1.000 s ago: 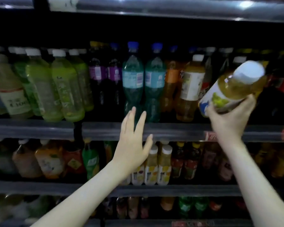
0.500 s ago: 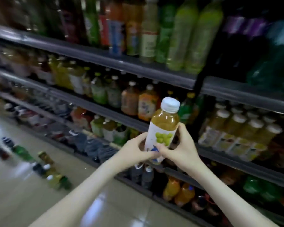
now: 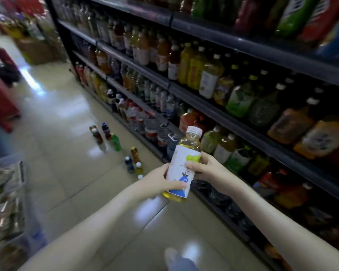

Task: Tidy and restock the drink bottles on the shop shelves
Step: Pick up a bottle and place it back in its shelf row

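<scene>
Standing on the glossy beige tiled floor (image 3: 67, 133) beyond the left hand (image 3: 159, 182) were several small loose drink bottles (image 3: 116, 142). Dark metal shelves (image 3: 209, 109), packed with bottles, ran along to the right of both hands. The left hand gripped the lower body of a clear plastic bottle of yellow drink with a white label and white cap (image 3: 182, 165). The right hand (image 3: 205, 167) pinched its label from the opposite side. The bottle was near upright between the hands, off the shelf.

The bottle (image 3: 184, 163) holds pale yellow drink under a white cap. Its white label shows green and blue prints. The shelves (image 3: 233, 106) are black.
</scene>
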{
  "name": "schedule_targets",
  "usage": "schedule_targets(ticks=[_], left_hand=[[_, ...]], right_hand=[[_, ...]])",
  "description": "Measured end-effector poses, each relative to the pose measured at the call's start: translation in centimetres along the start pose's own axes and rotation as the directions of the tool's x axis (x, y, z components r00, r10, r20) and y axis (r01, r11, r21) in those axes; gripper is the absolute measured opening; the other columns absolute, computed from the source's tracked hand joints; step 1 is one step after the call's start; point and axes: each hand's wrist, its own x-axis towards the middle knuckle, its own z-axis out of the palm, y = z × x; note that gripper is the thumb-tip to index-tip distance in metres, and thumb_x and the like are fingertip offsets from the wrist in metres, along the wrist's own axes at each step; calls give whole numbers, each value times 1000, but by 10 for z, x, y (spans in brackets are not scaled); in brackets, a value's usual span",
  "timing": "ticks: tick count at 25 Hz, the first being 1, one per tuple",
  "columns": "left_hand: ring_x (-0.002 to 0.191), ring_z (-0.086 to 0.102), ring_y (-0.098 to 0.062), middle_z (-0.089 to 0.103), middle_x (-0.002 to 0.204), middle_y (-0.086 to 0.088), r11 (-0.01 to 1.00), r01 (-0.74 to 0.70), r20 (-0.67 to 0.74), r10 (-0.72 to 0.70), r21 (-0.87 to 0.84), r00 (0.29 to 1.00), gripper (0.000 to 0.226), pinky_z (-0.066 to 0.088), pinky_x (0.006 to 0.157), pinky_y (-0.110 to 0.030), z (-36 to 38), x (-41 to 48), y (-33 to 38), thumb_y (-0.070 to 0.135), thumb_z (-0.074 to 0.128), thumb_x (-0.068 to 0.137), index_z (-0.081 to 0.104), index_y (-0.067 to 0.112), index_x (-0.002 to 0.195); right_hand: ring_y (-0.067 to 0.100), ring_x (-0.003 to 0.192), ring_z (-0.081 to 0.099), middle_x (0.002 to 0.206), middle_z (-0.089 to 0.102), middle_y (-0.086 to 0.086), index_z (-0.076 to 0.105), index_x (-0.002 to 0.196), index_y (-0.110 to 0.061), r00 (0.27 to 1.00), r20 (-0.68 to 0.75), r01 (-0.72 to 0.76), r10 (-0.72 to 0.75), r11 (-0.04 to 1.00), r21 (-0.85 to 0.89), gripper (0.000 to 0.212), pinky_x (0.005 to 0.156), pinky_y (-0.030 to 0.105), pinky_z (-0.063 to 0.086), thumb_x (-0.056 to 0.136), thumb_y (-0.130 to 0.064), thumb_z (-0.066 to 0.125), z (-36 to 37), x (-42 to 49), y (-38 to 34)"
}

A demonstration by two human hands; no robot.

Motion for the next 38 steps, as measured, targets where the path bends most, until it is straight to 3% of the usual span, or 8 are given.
schedule_targets(ticks=[3,7,11,17,25,31,35,38], left_hand=[[106,64,-29,69,114,-4,986,40,117,-21,-160,993,65,46,98,-52,-75,26,-33,44,79,61,58,23,119],[100,52,-34,62,113,-16,933,186,283,-97,-309,954,64,43,75,-36,-209,77,-56,44,89,48,69,21,104],[93,67,-28,69,108,-13,870,271,314,-144,-411,938,52,56,77,-36,-342,114,-46,40,77,72,63,10,113],[94,65,-8,68,103,11,977,159,-172,-133,145,976,67,54,85,-34,-539,174,-33,72,67,53,54,32,105],[98,68,-15,72,107,1,1000,17,159,-18,10,987,40,55,87,-33,-778,257,7,26,71,85,54,24,120],[93,68,-9,71,106,4,966,-179,248,130,186,960,50,54,72,-21,-834,334,63,28,75,80,52,24,124],[71,60,10,66,80,23,867,-333,281,238,370,930,52,48,65,-13,-837,363,103,39,75,77,49,38,122],[85,62,2,66,95,22,769,-421,290,313,481,904,59,51,77,-23,-840,385,123,41,73,77,43,38,128]], right_hand=[[24,103,66,116,66,11,41,129,-5,994,101,-43,40,999,28,62,78,32,54,79,-24,73,31,79,0],[27,101,66,111,68,11,53,120,-6,967,255,-60,20,987,151,55,83,34,53,74,-29,73,68,212,-7],[29,96,68,110,69,17,56,121,0,990,119,-105,78,964,243,69,77,34,55,69,-37,81,116,354,-37],[26,91,71,108,71,15,53,123,-3,993,-45,-108,112,990,87,55,67,30,57,78,-25,75,197,544,-109],[24,96,66,108,71,9,59,118,-22,923,-382,12,35,993,120,38,83,44,51,95,-50,49,263,731,-190],[10,86,63,101,66,-4,57,98,-24,712,-699,-94,-69,977,-192,31,73,30,53,89,-54,54,247,774,-254],[13,87,65,102,66,-4,52,115,-21,628,-774,-172,-81,955,-240,84,67,35,58,51,-73,71,226,796,-280],[14,88,67,102,68,-4,53,120,-21,566,-816,-82,-116,977,-195,99,68,37,60,39,-74,74,204,816,-288]])
